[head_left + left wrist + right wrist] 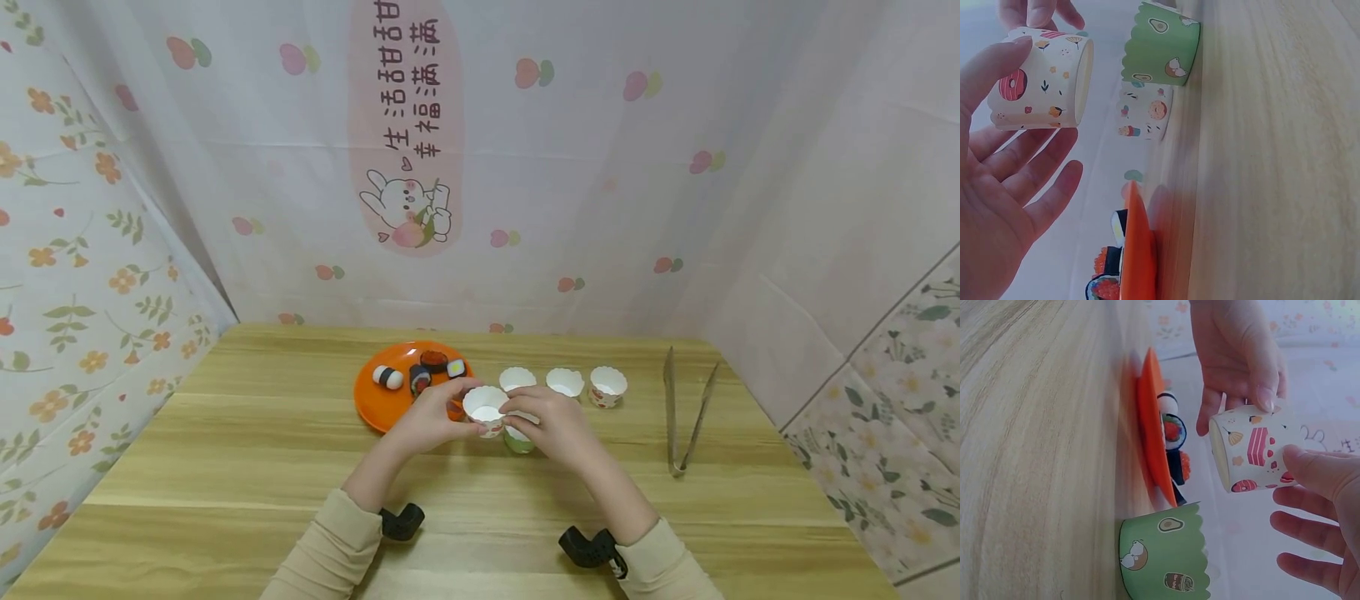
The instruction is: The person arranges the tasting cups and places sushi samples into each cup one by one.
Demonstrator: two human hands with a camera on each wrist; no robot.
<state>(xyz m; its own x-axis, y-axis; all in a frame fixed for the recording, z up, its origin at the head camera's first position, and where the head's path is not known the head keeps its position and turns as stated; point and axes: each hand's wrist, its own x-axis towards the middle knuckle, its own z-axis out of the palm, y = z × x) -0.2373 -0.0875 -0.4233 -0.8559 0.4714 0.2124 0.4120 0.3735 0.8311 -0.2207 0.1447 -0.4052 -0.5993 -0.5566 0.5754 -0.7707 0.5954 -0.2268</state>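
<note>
A white paper baking cup [484,405] printed with cakes and flowers is held up off the table between both hands. My left hand [437,414] grips its left side, thumb in front and fingers behind. From the other side my right hand [551,421] pinches it with thumb and fingers. The left wrist view shows the held cup [1044,81] tilted sideways in that camera, its wall facing the lens. Just behind and below it, a green paper cup [1163,553] with avocado prints stands on the table, partly covered by the right hand in the head view.
An orange plate [371,404] with several sushi pieces [387,377] lies at left. Behind the hands stand more white paper cups [517,379], [565,382], and a patterned cup [607,386]. Metal tongs [677,454] lie open on the wooden table [225,467] at right.
</note>
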